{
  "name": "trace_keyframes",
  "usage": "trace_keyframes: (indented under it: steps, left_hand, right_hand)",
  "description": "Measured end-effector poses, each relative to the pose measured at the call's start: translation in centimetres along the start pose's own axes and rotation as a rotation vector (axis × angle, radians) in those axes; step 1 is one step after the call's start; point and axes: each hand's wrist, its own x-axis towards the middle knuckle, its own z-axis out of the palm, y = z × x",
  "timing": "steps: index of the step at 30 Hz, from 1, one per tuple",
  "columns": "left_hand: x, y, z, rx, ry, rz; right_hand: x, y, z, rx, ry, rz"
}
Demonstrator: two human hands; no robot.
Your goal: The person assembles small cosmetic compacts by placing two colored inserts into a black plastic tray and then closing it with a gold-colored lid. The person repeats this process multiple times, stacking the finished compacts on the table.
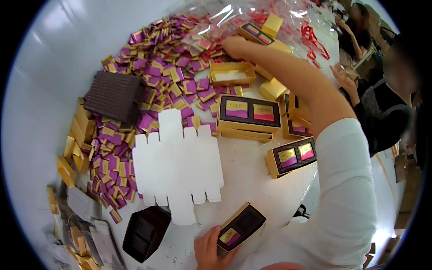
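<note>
At the lower edge, my left hand point(207, 248) is closed around the near end of a small gold box point(243, 226). Its dark tray has two places: a purple-and-gold wrapped chocolate point(230, 236) fills one, and the other is bare. My right arm stretches far across the table. At its end my right hand point(235, 47) dips into the red wrapped pieces point(215, 56) beside clear plastic; its fingers are hidden. Left of my left hand lies a dark plastic tray point(146, 234), tilted, with hollow places.
A large heap of purple-and-gold chocolates point(157, 76) covers the left and back. On it sits a stack of brown trays point(116, 96). An unfolded white carton point(177, 159) lies centrally. Filled gold boxes point(249, 114) stand right of it. People point(382, 105) work at right.
</note>
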Motion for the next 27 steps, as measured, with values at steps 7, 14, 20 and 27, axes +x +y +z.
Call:
trace_keyframes:
  steps: [7, 14, 20, 27]
  left_hand:
    - [0.1, -0.6, 0.5, -0.005, 0.049, 0.051]
    - [-0.1, -0.9, -0.1, 0.043, -0.047, 0.035]
    - [0.4, -0.5, 0.2, 0.055, 0.042, 0.070]
    - [-0.1, -0.1, 0.3, 0.088, 0.115, 0.111]
  right_hand:
    - [-5.7, 0.0, -9.9, 0.640, -0.113, -0.219]
    - [-25.6, -4.9, -9.9, 1.535, -0.303, -0.380]
    - [-34.9, -8.5, -3.8, 1.275, -0.133, -0.488]
    - [-39.7, -13.1, -0.2, 1.259, 0.050, -0.417]
